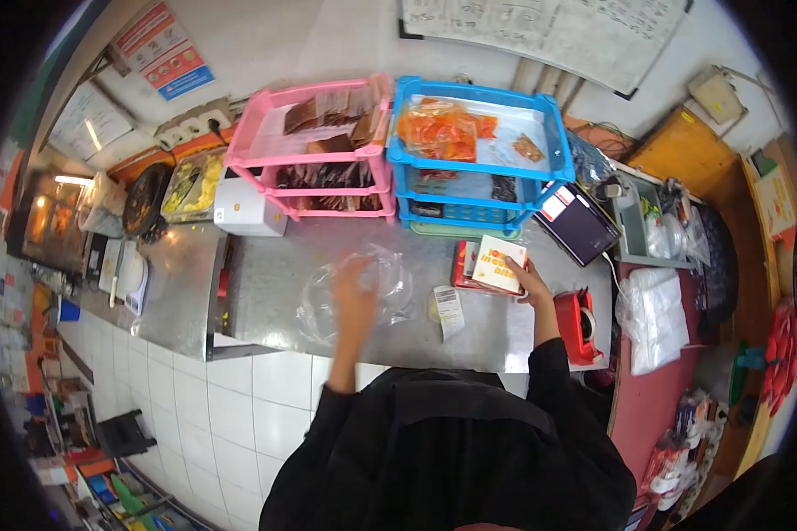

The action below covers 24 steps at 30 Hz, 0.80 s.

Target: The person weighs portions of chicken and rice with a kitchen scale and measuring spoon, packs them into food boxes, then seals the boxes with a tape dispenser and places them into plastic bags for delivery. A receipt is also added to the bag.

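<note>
My right hand [531,281] grips the near right edge of a flat white food box [498,264] with yellow lettering. A red box [460,265] shows from beneath it, partly covered. My left hand [356,296] is smeared by motion over a clear plastic bag [317,301] that lies crumpled on the metal table [266,265]. Whether its fingers grip the plastic is not visible. Between the hands a printed paper receipt [449,311] lies on the table.
A pink tiered rack [279,177] and a blue tiered rack [478,164] hold packets at the back. Right of my right hand sit a red tape dispenser [577,327], a dark tablet [580,228] and white plastic bags [655,323]. A kitchen scale [133,283] stands far left.
</note>
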Motion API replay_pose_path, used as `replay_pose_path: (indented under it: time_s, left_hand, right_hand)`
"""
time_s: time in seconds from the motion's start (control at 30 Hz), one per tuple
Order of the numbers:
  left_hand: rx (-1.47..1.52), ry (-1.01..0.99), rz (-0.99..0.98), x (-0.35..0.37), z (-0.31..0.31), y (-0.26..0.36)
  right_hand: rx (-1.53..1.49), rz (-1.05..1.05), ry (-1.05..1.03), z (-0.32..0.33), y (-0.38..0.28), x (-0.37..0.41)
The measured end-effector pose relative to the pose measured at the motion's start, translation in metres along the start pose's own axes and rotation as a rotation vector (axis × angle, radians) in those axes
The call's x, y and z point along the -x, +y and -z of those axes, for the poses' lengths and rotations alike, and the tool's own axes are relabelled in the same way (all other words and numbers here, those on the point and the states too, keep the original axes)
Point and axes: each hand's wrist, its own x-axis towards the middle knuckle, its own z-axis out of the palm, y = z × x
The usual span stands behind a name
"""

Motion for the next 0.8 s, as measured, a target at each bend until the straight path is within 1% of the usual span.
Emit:
replay_pose_path:
  time_s: [0.03,0.07,0.1,0.13,0.17,0.2,0.23,0.3,0.33,0.37,0.47,0.53,0.57,0.6,0.63,0.67,0.7,0.73,0.77,0.8]
  left_hand:
    - [0.159,-0.059,-0.083,-0.009,-0.027,0.036]
    - [0.472,-0.297,0.017,-0.013,-0.066,0.052]
    - [0.537,-0.431,0.078,-0.011,-0.109,0.058]
    - [0.528,-0.419,0.086,-0.001,-0.174,0.044]
    - [0.255,-0.434,0.132,0.004,-0.21,0.041]
    - [-0.012,-0.447,0.179,0.003,-0.228,0.04]
    - [-0.014,-0.428,0.194,-0.002,-0.227,0.042]
    - [0.104,-0.658,0.717,-0.006,-0.23,0.046]
    - [0.1,-0.667,0.77,-0.006,-0.232,0.043]
    - [0.1,-0.666,0.781,-0.004,-0.233,0.042]
    - [0.065,-0.678,0.792,-0.006,-0.244,0.041]
    - [0.179,-0.663,0.757,0.0,-0.239,0.056]
    - [0.116,-0.664,0.717,0.004,-0.237,0.067]
    - [0.094,-0.667,0.667,0.002,-0.219,0.085]
    - [0.073,-0.669,0.612,-0.004,-0.196,0.105]
    - [0.072,-0.669,0.615,-0.007,-0.179,0.114]
    - [0.078,-0.637,0.532,-0.009,-0.162,0.12]
    - [0.084,-0.603,0.449,-0.011,-0.144,0.124]
    - [0.081,-0.604,0.449,-0.015,-0.122,0.127]
    - [0.071,-0.485,0.392,-0.02,-0.098,0.126]
  right_hand:
    - [0.017,0.001,-0.022,-0.003,-0.002,0.001]
    - [-0.016,-0.006,0.003,-0.004,-0.002,0.0]
    - [-0.047,-0.015,0.027,-0.005,-0.003,0.001]
    - [-0.039,-0.019,0.04,-0.008,-0.006,0.007]
    - [-0.019,-0.011,0.016,-0.01,-0.004,0.004]
    - [-0.011,-0.019,0.03,-0.007,0.0,-0.001]
    - [-0.003,-0.029,0.049,-0.006,0.0,-0.001]
    - [0.03,-0.035,0.044,-0.006,0.003,-0.007]
    - [-0.012,-0.017,0.056,-0.007,0.007,-0.011]
    - [-0.056,-0.002,0.069,-0.007,0.012,-0.014]
    - [-0.029,0.051,0.098,-0.005,0.004,0.001]
    - [0.011,0.117,0.143,0.004,-0.006,0.016]
    - [0.027,0.144,0.168,0.011,-0.011,0.029]
    - [-0.031,0.213,0.117,0.02,-0.013,0.039]
    - [-0.055,0.219,0.13,0.022,-0.022,0.057]
    - [-0.08,0.304,0.089,0.026,-0.018,0.063]
    - [-0.106,0.389,0.047,0.03,-0.015,0.068]
    - [-0.106,0.389,0.045,0.025,-0.023,0.082]
    - [-0.115,0.448,0.0,0.012,-0.034,0.104]
    - [-0.126,0.506,-0.042,-0.003,-0.041,0.121]
